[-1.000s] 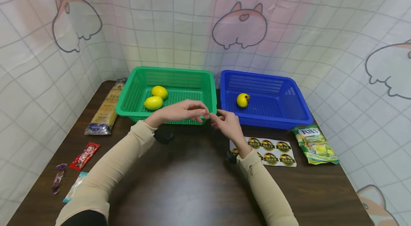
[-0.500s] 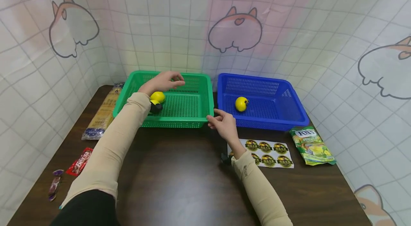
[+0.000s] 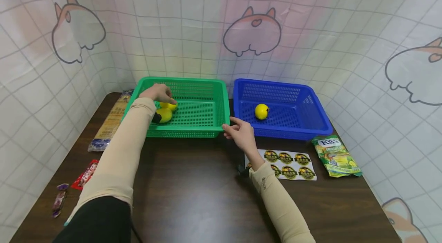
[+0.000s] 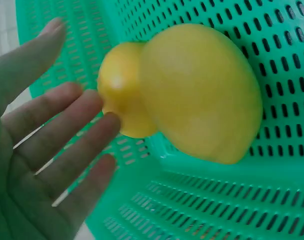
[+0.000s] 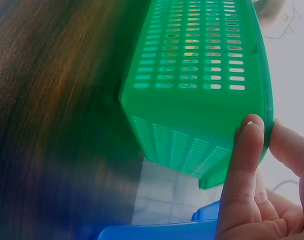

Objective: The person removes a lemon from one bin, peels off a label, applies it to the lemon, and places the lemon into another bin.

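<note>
Two lemons (image 4: 202,95) just beside left fingers (image 4: 80,152), contact unclear, in green basket (image 3: 197,114).

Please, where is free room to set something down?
Free: the green basket, right of its lemons; the blue basket, right of its yellow fruit; the table between the sleeves. Crowded: the green basket's left end, the table's left side.

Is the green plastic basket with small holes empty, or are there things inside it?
Not empty: two yellow, lemon-shaped fruits lie inside the green plastic basket, close to the left hand.
</note>
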The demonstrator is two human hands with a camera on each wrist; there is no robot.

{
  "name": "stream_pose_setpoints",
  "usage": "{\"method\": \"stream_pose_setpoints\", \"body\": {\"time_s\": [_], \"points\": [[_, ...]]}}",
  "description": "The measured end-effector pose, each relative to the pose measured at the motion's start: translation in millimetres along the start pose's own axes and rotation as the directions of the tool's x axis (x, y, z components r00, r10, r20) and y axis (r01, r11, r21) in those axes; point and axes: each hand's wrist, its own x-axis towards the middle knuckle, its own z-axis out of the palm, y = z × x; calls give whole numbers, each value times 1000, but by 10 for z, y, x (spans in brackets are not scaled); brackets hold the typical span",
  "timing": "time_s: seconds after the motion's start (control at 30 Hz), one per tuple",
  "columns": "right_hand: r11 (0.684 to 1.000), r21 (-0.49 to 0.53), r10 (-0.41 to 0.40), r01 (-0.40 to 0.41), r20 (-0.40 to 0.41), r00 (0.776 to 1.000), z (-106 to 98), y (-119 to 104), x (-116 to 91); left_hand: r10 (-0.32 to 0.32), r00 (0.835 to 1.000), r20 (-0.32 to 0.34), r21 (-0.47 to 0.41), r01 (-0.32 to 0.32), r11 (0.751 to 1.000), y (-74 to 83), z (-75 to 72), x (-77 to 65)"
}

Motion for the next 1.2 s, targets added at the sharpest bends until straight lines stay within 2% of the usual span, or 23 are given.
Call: {"method": "stream_pose_setpoints", "body": {"time_s": [0.13, 0.3, 0.4, 0.5, 0.6, 0.7, 0.87, 1.0, 1.1, 1.2], "points": [[1000, -5, -5, 5, 13, 1000, 16, -9, -1, -62, 987, 151, -52, 71, 996, -126, 38, 26], [1000, -13, -2, 2, 17, 1000, 47, -22, -5, -115, 962, 248, -7, 121, 993, -233, 129, -3], [1000, -11, 3, -3, 24, 1000, 53, -19, -7, -163, 937, 308, 10, 168, 986, -261, 175, -47], [1000, -17, 2, -2, 23, 1000, 44, -27, -7, -185, 927, 326, 39, 183, 982, -255, 203, -80], [1000, -26, 4, -4, 13, 1000, 28, -44, -13, -184, 934, 305, 47, 178, 983, -238, 219, -82], [999, -35, 11, -10, 15, 1000, 18, -57, -24, -159, 940, 301, 37, 156, 987, -244, 228, -60], [999, -36, 19, -18, 26, 999, 10, -59, -35, -102, 946, 308, -50, 123, 991, -252, 222, -36], [999, -36, 38, -37, 22, 999, -4, -83, -34, -10, 958, 287, -117, 45, 992, -190, 150, -50], [998, -48, 42, -42, 2, 999, -8, -84, -33, 74, 966, 246, -190, -26, 981, -119, 60, -71], [996, -84, 3, -6, -32, 999, -13, -63, -26, 151, 973, 177, -303, -92, 949, -37, -24, -88]]}}
